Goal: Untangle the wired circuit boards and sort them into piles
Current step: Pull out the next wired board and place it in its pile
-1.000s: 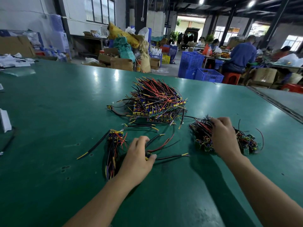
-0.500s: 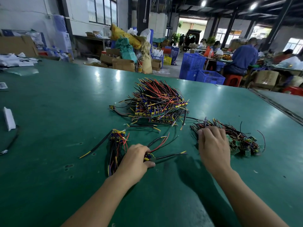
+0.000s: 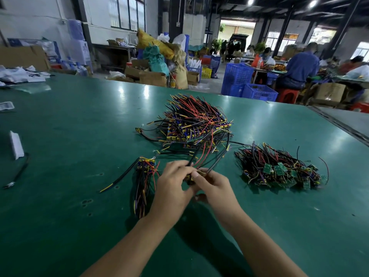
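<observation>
Left hand (image 3: 171, 188) and right hand (image 3: 214, 186) fingers (image 3: 178, 165) clamp one wired board (image 3: 188, 177) above the desk (image 3: 79, 136); its leads (image 3: 201, 159) run beyond the fingers toward the big tangle (image 3: 197, 124). Probably light, floppy, snag-prone: hold board edges, never the wires.

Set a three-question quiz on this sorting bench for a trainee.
1. True or false: the left hand and the right hand both grip one wired board between them.
2. Choose one. The pile with green boards lies: A) to the right of the hands; B) to the left of the hands; C) in a blue crate.
3. Fill in the missing word: the small bundle on the table lies beside the ___ hand.

Key: 1 true; 2 A; 3 left.
</observation>
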`<act>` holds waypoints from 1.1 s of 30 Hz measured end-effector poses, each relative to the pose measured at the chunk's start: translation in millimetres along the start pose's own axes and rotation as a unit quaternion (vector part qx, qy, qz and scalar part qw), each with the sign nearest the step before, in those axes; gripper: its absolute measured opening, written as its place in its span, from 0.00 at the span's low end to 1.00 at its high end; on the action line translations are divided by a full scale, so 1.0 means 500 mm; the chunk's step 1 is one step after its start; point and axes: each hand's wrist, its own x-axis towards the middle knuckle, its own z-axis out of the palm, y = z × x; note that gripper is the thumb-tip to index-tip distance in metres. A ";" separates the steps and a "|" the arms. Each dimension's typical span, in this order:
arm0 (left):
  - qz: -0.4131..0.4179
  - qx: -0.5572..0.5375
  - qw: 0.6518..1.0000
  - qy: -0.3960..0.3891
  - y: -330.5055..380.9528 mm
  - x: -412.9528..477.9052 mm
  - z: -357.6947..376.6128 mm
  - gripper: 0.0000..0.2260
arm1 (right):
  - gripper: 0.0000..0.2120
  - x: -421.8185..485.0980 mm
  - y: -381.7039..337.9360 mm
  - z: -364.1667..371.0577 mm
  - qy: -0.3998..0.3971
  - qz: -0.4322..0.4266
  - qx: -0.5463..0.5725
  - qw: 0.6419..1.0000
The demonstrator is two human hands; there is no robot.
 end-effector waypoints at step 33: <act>-0.262 -0.232 0.927 -0.133 0.001 -0.004 0.015 0.07 | 0.02 0.000 0.031 -0.081 0.022 -0.049 -0.030 0.998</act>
